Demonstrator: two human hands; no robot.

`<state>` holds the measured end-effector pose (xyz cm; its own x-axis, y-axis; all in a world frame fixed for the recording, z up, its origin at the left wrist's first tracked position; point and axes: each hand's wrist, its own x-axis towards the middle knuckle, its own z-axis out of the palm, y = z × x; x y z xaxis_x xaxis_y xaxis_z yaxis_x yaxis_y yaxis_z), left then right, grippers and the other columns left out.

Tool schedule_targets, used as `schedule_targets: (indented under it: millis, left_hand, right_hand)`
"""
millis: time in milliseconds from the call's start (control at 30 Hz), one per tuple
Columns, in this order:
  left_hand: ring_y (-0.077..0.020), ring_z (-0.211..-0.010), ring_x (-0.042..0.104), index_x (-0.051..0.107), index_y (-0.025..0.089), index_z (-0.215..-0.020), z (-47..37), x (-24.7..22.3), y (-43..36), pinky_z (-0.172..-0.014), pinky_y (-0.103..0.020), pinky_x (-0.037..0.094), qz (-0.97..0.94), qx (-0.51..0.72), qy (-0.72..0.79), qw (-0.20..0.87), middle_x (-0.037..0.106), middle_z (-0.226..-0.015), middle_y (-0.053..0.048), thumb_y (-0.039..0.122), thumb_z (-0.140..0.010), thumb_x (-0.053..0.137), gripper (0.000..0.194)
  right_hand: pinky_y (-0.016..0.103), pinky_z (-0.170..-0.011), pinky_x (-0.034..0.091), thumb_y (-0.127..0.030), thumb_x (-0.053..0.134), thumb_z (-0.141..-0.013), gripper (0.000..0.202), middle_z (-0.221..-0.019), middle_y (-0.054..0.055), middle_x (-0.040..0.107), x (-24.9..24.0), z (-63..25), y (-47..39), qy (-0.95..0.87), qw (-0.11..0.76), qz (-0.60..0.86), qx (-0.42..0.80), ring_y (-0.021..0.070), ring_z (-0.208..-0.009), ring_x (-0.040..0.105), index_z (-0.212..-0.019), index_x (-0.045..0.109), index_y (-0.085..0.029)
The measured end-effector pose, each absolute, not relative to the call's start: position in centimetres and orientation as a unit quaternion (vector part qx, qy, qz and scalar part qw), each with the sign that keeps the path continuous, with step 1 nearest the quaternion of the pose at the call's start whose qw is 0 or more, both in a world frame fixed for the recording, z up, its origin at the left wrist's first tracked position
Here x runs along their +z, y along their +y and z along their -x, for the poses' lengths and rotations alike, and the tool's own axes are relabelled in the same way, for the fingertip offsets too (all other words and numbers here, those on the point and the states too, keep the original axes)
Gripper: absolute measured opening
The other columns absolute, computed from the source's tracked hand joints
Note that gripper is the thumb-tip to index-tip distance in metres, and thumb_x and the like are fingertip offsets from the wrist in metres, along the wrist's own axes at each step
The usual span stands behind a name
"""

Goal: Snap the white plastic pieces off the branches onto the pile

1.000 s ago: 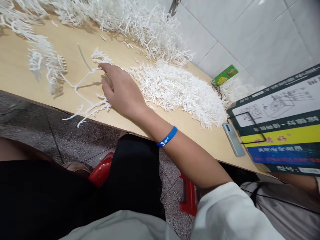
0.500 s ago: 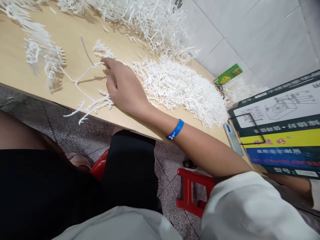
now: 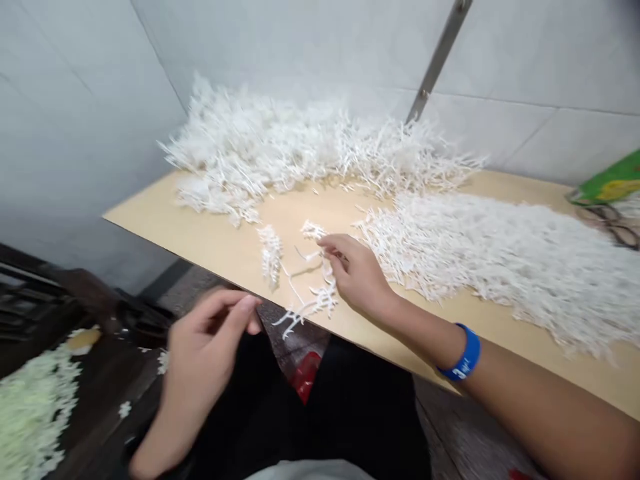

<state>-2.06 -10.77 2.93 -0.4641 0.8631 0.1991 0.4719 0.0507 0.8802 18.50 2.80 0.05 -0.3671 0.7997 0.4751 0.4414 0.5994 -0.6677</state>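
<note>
My right hand [image 3: 360, 277] is over the table near its front edge, thumb and fingers pinched on the end of a white branched sprig [image 3: 296, 287], thin and many-armed. The sprig's lower twigs reach out over the table edge. My left hand [image 3: 213, 353] is closer to me, off the table's front edge, with thumb and fingertips pressed together; whatever may be between them is hidden. A small cluster of white twiggy bits [image 3: 271, 257] lies just left of the sprig, and another little bunch [image 3: 313, 230] is behind it.
A large heap of white branched pieces [image 3: 300, 143] lines the wall. Shorter white pieces [image 3: 500, 247] spread over the right of the table [image 3: 150, 207]. A green packet [image 3: 607, 180] stands far right. Pale green-white flower-like pieces [image 3: 35, 407] lie low at left.
The view has swung left, bringing the left wall and my left hand into sight. The box and phone at right have gone from view. My right hand still pinches the sprig.
</note>
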Motion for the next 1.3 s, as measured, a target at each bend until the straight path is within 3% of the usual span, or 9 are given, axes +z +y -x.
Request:
schedule_targets:
  millis: [67, 200, 300, 400, 567, 733, 1000, 1167, 1300]
  left_hand:
    - [-0.0198, -0.07, 0.065, 0.07, 0.02, -0.082, 1.5, 3.0, -8.2, -0.07, -0.031, 0.053, -0.526, 0.474, 0.685, 0.172, 0.069, -0.071, -0.001, 0.043, -0.089, 0.055, 0.028]
    - [-0.0249, -0.103, 0.065, 0.066, 0.021, -0.112, 0.7, 1.9, -3.5, -0.088, -0.035, 0.051, -0.622, 0.387, 0.666, 0.141, 0.069, -0.115, -0.009, 0.036, -0.09, 0.053, 0.03]
    - [-0.0262, -0.103, 0.065, 0.064, 0.02, -0.117, 0.5, 1.5, -1.6, -0.089, -0.038, 0.051, -0.628, 0.349, 0.682, 0.136, 0.068, -0.115, -0.012, 0.037, -0.09, 0.054, 0.033]
    - [-0.0274, -0.1, 0.065, 0.065, 0.019, -0.116, 0.8, 1.3, -0.8, -0.087, -0.039, 0.051, -0.625, 0.337, 0.694, 0.123, 0.07, -0.112, -0.012, 0.034, -0.085, 0.059, 0.035]
    - [-0.0242, -0.083, 0.067, 0.071, 0.019, -0.093, 1.9, 1.0, -0.3, -0.078, -0.036, 0.051, -0.567, 0.4, 0.705, 0.144, 0.074, -0.093, -0.008, 0.039, -0.084, 0.058, 0.025]
    - [-0.0247, -0.088, 0.066, 0.071, 0.017, -0.089, 4.2, 1.2, -1.2, -0.077, -0.034, 0.051, -0.455, 0.525, 0.708, 0.128, 0.073, -0.093, -0.009, 0.044, -0.08, 0.061, 0.031]
    - [-0.0245, -0.101, 0.066, 0.071, 0.016, -0.099, 7.4, 1.7, -2.7, -0.091, -0.036, 0.051, -0.393, 0.624, 0.664, 0.124, 0.073, -0.102, -0.009, 0.049, -0.079, 0.067, 0.039]
    - [-0.0286, -0.12, 0.06, 0.069, 0.019, -0.117, 6.3, 0.6, -2.8, -0.104, -0.043, 0.046, -0.492, 0.513, 0.675, 0.2, 0.066, -0.128, -0.012, 0.044, -0.083, 0.064, 0.043]
    - [-0.0275, -0.129, 0.054, 0.069, 0.021, -0.117, 5.2, -0.1, -2.1, -0.109, -0.043, 0.043, -0.54, 0.501, 0.65, 0.186, 0.061, -0.137, -0.011, 0.041, -0.088, 0.058, 0.038]
  right_hand:
    - [0.038, -0.092, 0.054, -0.011, 0.045, -0.091, 0.03, -0.113, 0.008, 0.069, 0.1, -18.6, 2.8, -0.787, 0.418, 0.388, 0.237, 0.0218, -0.105, 0.065, -0.109, 0.067, -0.022]
    - [0.041, -0.094, 0.053, -0.011, 0.045, -0.091, 0.031, -0.115, 0.009, 0.069, 0.0, -18.6, 2.5, -0.794, 0.403, 0.385, 0.244, 0.0236, -0.108, 0.065, -0.109, 0.068, -0.023]
    - [0.042, -0.094, 0.054, -0.011, 0.045, -0.091, 0.033, -0.119, 0.009, 0.068, -0.2, -18.5, 2.5, -0.801, 0.392, 0.377, 0.25, 0.0238, -0.109, 0.065, -0.111, 0.067, -0.023]
    - [0.041, -0.09, 0.055, -0.011, 0.047, -0.09, 0.03, -0.115, 0.009, 0.069, -0.2, -18.4, 2.5, -0.803, 0.389, 0.372, 0.257, 0.0235, -0.104, 0.066, -0.108, 0.066, -0.024]
    - [0.04, -0.079, 0.055, -0.014, 0.054, -0.088, 0.013, -0.096, 0.007, 0.069, 0.2, -18.4, 2.4, -0.799, 0.371, 0.391, 0.267, 0.0231, -0.088, 0.066, -0.089, 0.064, -0.022]
    - [0.04, -0.082, 0.055, -0.014, 0.051, -0.089, 0.013, -0.101, 0.008, 0.07, 0.5, -18.5, 2.1, -0.785, 0.419, 0.374, 0.26, 0.0241, -0.095, 0.066, -0.088, 0.061, -0.023]
    - [0.048, -0.106, 0.049, -0.018, 0.046, -0.093, 0.027, -0.125, 0.009, 0.067, 0.1, -18.4, 2.3, -0.777, 0.457, 0.361, 0.241, 0.0252, -0.12, 0.061, -0.104, 0.07, -0.023]
    - [0.05, -0.115, 0.041, -0.019, 0.04, -0.095, 0.045, -0.142, 0.008, 0.055, 0.0, -18.5, 2.3, -0.802, 0.388, 0.365, 0.27, 0.0241, -0.134, 0.05, -0.136, 0.058, -0.02]
    - [0.05, -0.117, 0.036, -0.022, 0.04, -0.096, 0.047, -0.147, 0.005, 0.049, -0.1, -18.7, 2.3, -0.811, 0.365, 0.366, 0.277, 0.0235, -0.138, 0.045, -0.141, 0.054, -0.02]
